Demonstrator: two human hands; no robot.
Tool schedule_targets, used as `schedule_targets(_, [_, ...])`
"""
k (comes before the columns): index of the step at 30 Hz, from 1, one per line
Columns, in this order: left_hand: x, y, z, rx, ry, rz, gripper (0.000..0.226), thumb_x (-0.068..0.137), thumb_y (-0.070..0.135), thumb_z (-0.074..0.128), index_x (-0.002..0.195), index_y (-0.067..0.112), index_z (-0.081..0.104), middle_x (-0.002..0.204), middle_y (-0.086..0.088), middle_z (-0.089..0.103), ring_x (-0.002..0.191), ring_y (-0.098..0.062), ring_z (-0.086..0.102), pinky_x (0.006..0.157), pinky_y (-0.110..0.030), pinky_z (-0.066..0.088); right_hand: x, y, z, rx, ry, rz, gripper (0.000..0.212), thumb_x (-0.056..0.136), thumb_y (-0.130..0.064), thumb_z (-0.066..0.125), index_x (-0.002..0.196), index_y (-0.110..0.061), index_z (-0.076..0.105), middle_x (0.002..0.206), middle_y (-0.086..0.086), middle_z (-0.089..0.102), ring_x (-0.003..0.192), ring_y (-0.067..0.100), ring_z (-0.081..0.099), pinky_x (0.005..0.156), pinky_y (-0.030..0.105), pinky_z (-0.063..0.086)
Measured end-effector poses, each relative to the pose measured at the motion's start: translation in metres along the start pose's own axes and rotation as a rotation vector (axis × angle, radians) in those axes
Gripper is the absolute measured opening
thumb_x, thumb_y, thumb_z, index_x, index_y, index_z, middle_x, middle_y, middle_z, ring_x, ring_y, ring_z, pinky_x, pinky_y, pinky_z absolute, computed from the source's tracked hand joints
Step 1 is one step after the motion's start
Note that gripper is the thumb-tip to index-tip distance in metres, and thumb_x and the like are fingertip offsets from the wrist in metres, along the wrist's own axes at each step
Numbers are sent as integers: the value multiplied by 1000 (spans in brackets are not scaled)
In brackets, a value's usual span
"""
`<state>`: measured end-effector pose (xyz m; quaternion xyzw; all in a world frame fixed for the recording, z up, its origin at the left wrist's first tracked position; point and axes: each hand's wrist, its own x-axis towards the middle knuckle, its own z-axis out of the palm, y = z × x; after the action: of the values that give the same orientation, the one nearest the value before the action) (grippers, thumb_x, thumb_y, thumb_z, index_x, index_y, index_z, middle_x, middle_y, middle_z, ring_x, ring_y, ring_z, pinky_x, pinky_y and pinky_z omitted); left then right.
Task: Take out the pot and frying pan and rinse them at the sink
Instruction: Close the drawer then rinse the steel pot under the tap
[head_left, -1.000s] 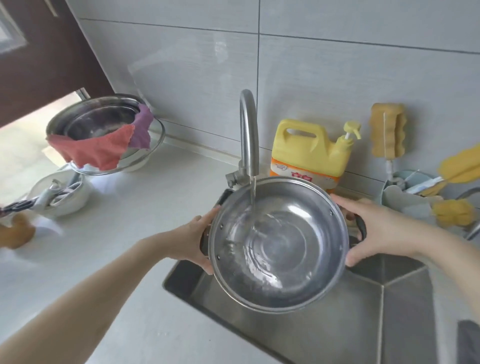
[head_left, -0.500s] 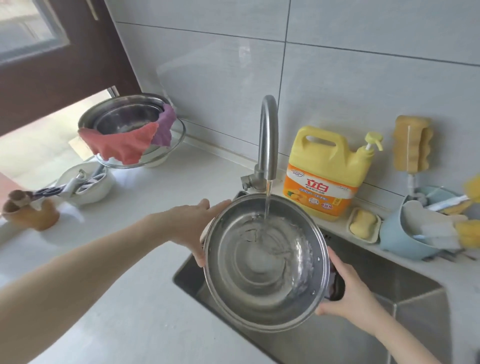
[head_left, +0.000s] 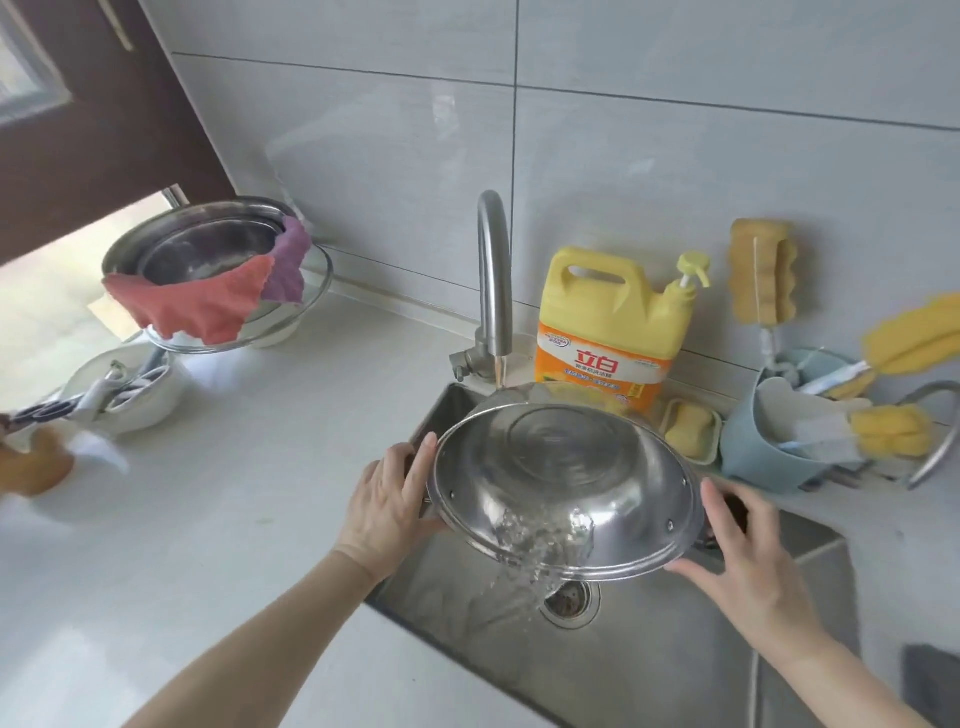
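A steel pot (head_left: 561, 467) hangs over the sink (head_left: 649, 649), tipped toward me so that water spills from its near rim toward the drain (head_left: 569, 603). My left hand (head_left: 387, 506) grips the pot's left handle, fingers lying along the rim. On the other side my right hand (head_left: 748, 556) holds the dark right handle, mostly hidden behind the fingers. The tap (head_left: 493, 291) behind the pot still runs a thin stream. No frying pan is in view.
A yellow detergent jug (head_left: 613, 322), a soap dish (head_left: 688, 431) and a blue holder with sponges (head_left: 763, 447) stand behind the sink. At left the white counter (head_left: 234, 519) carries stacked steel bowls with a red cloth (head_left: 192, 306) and a white bowl of utensils (head_left: 124, 389).
The pot has been tipped from level under the tap toward me, and its water now pours out into the sink. Both hands turned with the handles.
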<state>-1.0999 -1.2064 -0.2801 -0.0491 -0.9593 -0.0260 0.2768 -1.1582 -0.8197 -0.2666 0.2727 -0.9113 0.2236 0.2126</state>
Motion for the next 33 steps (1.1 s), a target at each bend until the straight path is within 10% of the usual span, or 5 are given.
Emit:
schedule_targets(5, [6, 10, -1, -12, 152, 27, 91, 79, 59, 60, 141, 7, 19, 104, -20, 52, 86, -30, 50, 74, -41, 42, 2, 1, -25, -33, 162, -141, 95, 64, -27, 86, 142, -15, 33, 116, 24, 41, 96, 29, 49, 107, 28, 37])
schedule_targets(13, [27, 29, -4, -39, 228, 59, 93, 79, 56, 64, 140, 5, 15, 111, -19, 46, 95, -31, 47, 76, -43, 42, 13, 2, -60, -63, 195, -152, 55, 97, -47, 49, 136, -11, 36, 120, 26, 36, 90, 29, 49, 102, 16, 34])
schedule_targets(19, [33, 38, -2, -214, -352, -64, 141, 60, 64, 77, 151, 25, -24, 110, -10, 45, 84, -27, 55, 78, -39, 53, 18, 14, -72, 22, -337, 224, 150, 44, -13, 99, 149, -57, 2, 126, -8, 29, 80, 12, 56, 78, 43, 56])
schedule_targets(25, [44, 18, -3, -484, -908, -180, 149, 55, 46, 90, 136, 56, -34, 117, 3, 30, 98, -21, 52, 93, -28, 43, 40, 22, -52, 226, -706, 401, 133, 52, -28, 94, 143, -55, 1, 117, -7, 32, 97, 12, 52, 78, -1, 35])
schedule_targets(33, [77, -48, -35, -468, -1322, -199, 137, 43, 62, 90, 147, 57, 1, 135, 14, 43, 126, -9, 43, 112, -40, 34, 44, 17, -11, 510, -986, 459, 129, 45, -38, 91, 151, -50, 18, 139, -18, 48, 126, 12, 51, 105, 23, 42])
